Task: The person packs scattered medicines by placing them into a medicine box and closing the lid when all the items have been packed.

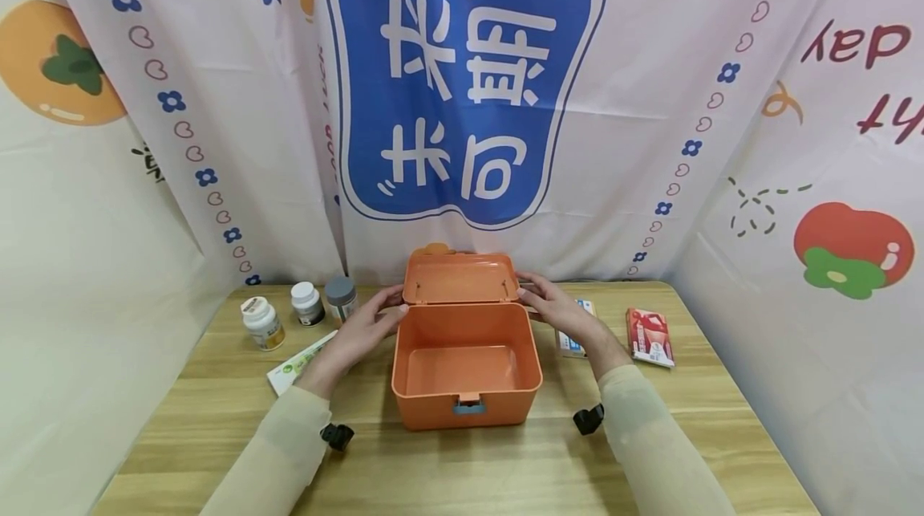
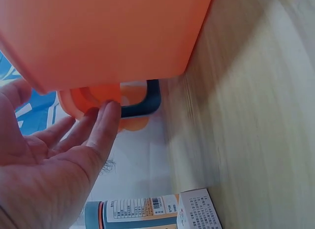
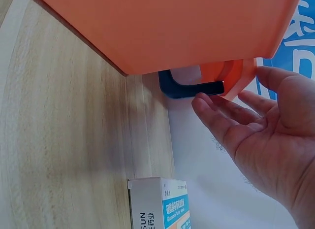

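Observation:
An orange storage box [image 1: 468, 412] stands on the table, its inside bare and its lid [image 1: 462, 278] tipped back away from the person. A blue latch [image 1: 470, 408] is on the front. At the lid's left edge is my left hand [image 1: 370, 331], fingers extended and fingertips at the lid. My right hand [image 1: 559, 311] is at the opposite edge in much the same pose. Behind the box, the lid's dark blue handle [image 2: 147, 103] hangs close to the left fingertips. The right wrist view shows the right fingertips beside that handle [image 3: 189, 89].
Left of the box stand two white bottles [image 1: 263, 325] [image 1: 307, 305] and a grey-capped bottle [image 1: 341, 299]. A white-green flat box [image 1: 296, 363] lies below the left forearm. To the right are a blue-white medicine box [image 1: 570, 342] and a red packet [image 1: 650, 336]. A printed curtain [image 1: 621, 131] hangs behind.

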Demonstrator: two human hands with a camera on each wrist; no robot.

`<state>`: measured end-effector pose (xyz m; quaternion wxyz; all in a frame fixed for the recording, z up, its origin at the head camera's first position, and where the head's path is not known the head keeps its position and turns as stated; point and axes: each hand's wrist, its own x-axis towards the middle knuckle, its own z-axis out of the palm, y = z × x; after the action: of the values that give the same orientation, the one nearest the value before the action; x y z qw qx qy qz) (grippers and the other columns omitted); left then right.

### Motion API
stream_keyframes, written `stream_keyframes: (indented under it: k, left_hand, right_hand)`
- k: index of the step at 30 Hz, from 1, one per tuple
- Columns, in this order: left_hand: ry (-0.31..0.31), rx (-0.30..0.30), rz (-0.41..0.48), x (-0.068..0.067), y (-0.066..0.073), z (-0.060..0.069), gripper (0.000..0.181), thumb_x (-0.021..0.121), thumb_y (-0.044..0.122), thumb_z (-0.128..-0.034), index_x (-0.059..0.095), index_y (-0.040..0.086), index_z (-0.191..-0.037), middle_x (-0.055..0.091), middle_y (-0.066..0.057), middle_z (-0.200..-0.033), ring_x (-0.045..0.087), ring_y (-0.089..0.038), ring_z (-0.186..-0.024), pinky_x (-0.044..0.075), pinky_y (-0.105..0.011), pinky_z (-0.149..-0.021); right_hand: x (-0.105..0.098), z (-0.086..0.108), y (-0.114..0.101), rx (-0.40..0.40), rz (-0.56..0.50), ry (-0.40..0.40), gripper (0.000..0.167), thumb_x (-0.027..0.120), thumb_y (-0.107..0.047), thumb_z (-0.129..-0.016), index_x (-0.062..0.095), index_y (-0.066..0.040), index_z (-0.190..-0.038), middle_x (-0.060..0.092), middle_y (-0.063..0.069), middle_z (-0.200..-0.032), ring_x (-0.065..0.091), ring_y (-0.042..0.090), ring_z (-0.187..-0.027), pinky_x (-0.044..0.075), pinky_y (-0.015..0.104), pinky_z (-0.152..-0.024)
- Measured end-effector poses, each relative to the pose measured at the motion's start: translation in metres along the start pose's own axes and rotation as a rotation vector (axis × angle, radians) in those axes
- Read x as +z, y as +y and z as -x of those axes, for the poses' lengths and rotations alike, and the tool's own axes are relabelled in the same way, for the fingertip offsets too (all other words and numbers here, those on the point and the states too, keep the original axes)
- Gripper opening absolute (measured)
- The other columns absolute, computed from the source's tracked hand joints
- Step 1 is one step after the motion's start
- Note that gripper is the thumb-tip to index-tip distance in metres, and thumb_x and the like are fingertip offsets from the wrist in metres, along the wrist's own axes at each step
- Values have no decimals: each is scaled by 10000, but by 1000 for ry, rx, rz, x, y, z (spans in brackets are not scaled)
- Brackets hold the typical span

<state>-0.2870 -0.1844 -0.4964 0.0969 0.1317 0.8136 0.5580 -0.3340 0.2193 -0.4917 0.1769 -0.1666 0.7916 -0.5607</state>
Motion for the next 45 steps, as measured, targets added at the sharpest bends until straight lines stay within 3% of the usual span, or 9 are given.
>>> stream_keyframes:
  k: [8,16,22,27,35,45]
  left_hand:
    - [-22,0,-32,3,-5,7,765,592,289,-1227,240,71,-1871,480,-365,-1786,584,-538,-1605,633,-552,-1235]
    - [7,58,-38,9,-12,10,774,623,214,-1203,253,50,-1862,633,-377,-1645,701,-479,-1457,653,-395,-1094]
    - [10,36,4,11,-14,11,756,613,229,-1223,249,77,-1868,692,-339,-1544,713,-421,-1373,631,-318,-1040]
    - [0,11,62,12,-15,12,760,598,252,-1238,219,106,-1881,665,-345,-1571,690,-439,-1425,642,-389,-1102]
    - [-17,-1,98,11,-17,12,766,585,263,-1245,194,127,-1889,616,-365,-1629,670,-459,-1468,636,-512,-1176]
    - [-33,-3,113,10,-15,13,754,562,252,-1256,176,123,-1890,607,-364,-1632,671,-431,-1468,637,-516,-1187]
  right_hand:
    - [-1,0,-1,10,7,-6,636,452,-303,-1299,267,-74,-1863,374,278,-1887,419,513,-1742,380,692,-1424]
    - [-5,4,-1,-4,-5,6,621,473,-294,-1294,311,-57,-1845,344,233,-1916,431,516,-1732,404,695,-1410]
    - [-11,10,0,-15,43,54,634,495,-270,-1286,310,1,-1828,334,272,-1908,426,554,-1720,425,706,-1391]
    - [-19,18,1,-21,93,89,624,496,-248,-1282,324,31,-1813,385,356,-1849,455,591,-1686,447,715,-1370]
    - [-30,27,11,0,129,162,608,505,-218,-1277,344,44,-1802,442,381,-1801,498,602,-1649,502,693,-1337]
    - [-40,39,20,63,197,266,580,509,-234,-1268,407,26,-1777,487,358,-1779,521,580,-1645,588,633,-1271]
